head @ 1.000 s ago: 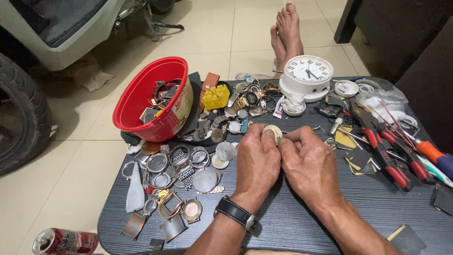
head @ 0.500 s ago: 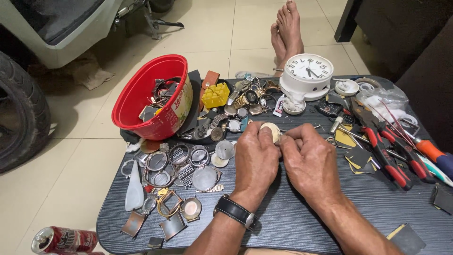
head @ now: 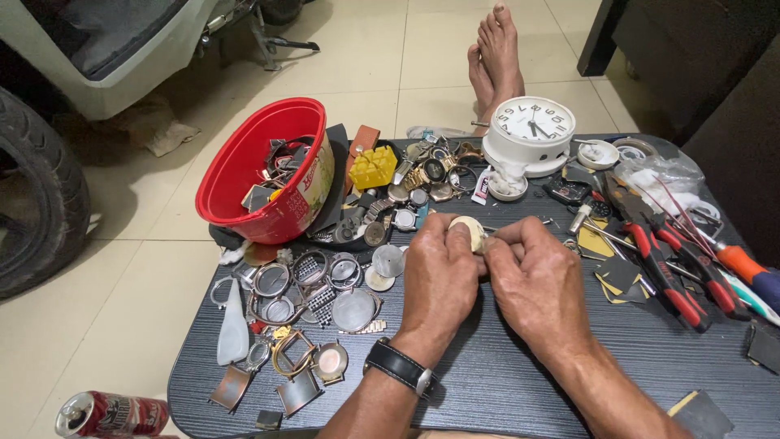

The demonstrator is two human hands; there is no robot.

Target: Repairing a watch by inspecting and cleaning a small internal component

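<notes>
Now, I log:
Left hand (head: 439,272): fingers closed on small round cream part (head: 469,231).
Right hand (head: 532,280): pinching its edge.
Change: none since earlier; grip unchanged.

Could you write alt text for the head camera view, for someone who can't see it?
Two bare hands, left and right, pinch a small pale round piece over a dark table strewn with watch cases. A red bowl, white clock and red-handled pliers surround them.

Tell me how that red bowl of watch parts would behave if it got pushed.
The red bowl already sits tilted against the clutter, so a push would likely tip it further. Its load of metal parts probably makes it heavy and apt to spill. The thin plastic wall may flex.
</notes>
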